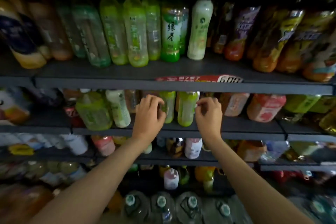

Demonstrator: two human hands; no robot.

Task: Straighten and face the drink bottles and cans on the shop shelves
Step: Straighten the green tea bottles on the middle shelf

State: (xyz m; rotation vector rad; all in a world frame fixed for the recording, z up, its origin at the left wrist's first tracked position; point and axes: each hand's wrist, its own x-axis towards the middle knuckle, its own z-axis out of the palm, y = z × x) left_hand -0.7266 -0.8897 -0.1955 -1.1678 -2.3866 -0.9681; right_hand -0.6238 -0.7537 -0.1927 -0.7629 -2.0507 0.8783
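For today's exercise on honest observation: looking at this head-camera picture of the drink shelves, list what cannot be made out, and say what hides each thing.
1. Head view: whether the left hand actually has a grip on the green bottle; its fingers cover the contact.
2. Head view: tops of second-shelf bottles, hidden by the shelf edge.
3. Head view: labels at the far left and right, blurred.
4. Head view: the red price tag, too blurred to read.

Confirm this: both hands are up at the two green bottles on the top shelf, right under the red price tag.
Wrong shelf. In the head view the left hand and right hand are at the two green bottles on the second shelf, still right under the red price tag.
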